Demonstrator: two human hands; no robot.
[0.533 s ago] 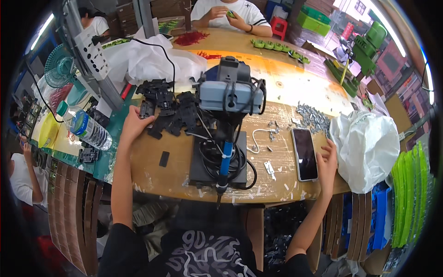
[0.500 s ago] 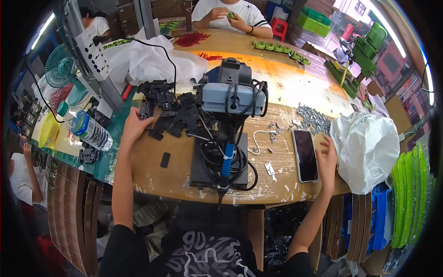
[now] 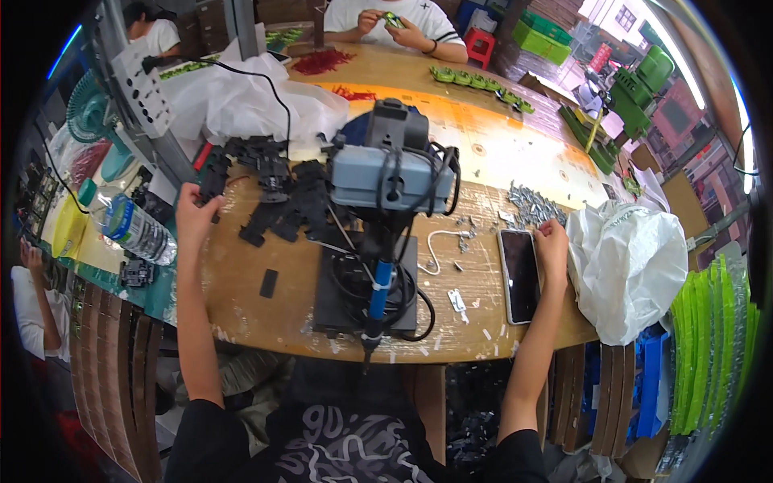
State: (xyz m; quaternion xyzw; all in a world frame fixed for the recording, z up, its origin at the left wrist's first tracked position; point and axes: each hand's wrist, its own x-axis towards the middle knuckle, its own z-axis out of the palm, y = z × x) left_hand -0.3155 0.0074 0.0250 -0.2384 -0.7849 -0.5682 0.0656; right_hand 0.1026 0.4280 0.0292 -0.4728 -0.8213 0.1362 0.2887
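My left hand [image 3: 198, 216] is closed on the edge of a black plastic part [image 3: 215, 176], beside a heap of similar black plastic parts [image 3: 270, 173]. Fingers bent together, my right hand [image 3: 551, 246] rests at the near edge of a pile of small silver screws [image 3: 531, 204]; whatever its fingertips hold is too small to make out. Under that wrist lies a phone [image 3: 521, 278] with a dark screen. An electric screwdriver [image 3: 378, 294] with a blue band hangs upright between my hands, below a grey-blue box wrapped in cable [image 3: 390, 179].
A white plastic bag [image 3: 628, 270] stands right of the phone. At the left are a water bottle [image 3: 138, 229] and a green fan [image 3: 87, 113]. A black box [image 3: 330, 282] sits behind the screwdriver. Across the table another person handles a green part [image 3: 392, 20].
My left hand has shifted left, pulling the black plastic part away from the heap. My right hand has moved onto the screws' edge, and its fingers have closed. The view has shifted slightly.
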